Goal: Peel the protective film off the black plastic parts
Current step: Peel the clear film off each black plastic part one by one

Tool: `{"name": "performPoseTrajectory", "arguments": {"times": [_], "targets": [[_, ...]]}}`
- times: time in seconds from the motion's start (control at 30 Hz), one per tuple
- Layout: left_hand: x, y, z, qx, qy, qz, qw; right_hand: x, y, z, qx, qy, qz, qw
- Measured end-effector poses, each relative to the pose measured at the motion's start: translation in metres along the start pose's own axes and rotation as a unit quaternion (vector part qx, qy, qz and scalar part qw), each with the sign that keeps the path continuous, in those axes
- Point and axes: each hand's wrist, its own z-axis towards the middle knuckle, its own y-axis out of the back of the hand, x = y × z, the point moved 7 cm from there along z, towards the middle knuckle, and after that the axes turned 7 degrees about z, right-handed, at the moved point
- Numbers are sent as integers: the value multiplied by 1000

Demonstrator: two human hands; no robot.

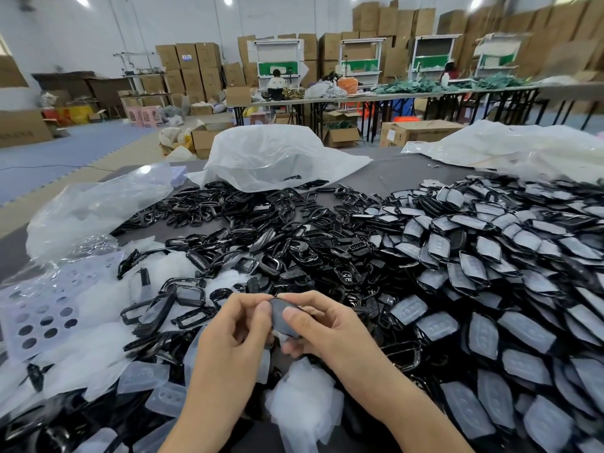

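The left grip (235, 335) and the right grip (323, 328) hold one black plastic part (283, 318) between them, low over the desk (376, 178). Both have thumb and curled fingers pinching its edges. Film-covered parts (490, 273) lie piled to the right. The label on the carton (425, 130) is too small to read.

Left hand (236, 326), right hand (322, 325), close together

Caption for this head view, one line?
Left hand and right hand pinch a black plastic part above a table piled with similar parts.
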Motion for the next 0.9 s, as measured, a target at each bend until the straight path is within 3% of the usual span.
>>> {"name": "performPoseTrajectory", "arguments": {"times": [0.2, 0.37, 0.43, 0.5, 0.57, 0.67, 0.77, 0.83, 0.9], "targets": [[-2, -3, -4, 11, 9, -31, 999, 7, 8, -12, 7, 18, -121, 992], [-16, -15, -16, 99, -107, 85, 986, 90, 92, 3, -187, 127, -83, 971], [-20, -28, -22, 158, -174, 165, 958, 127, 132, 11, -280, 167, -52, 944], [-16, -47, -32, 244, -201, 258, 913, 136, 164, 11, -355, 154, -22, 922], [-17, -50, -34, 231, -229, 325, 888, 124, 176, 2, -397, 114, -23, 911], [-22, -33, -22, 97, -248, 342, 901, 98, 158, -9, -373, 102, -71, 920], [-7, -11, -7, 28, -174, 425, 888, 73, 110, -9, -298, 102, -220, 923], [5, -5, -3, 22, -136, 473, 870, 56, 72, -4, -227, 111, -352, 901], [16, -3, 0, 38, -107, 498, 860, 35, 42, 3, -149, 117, -479, 857]]}}
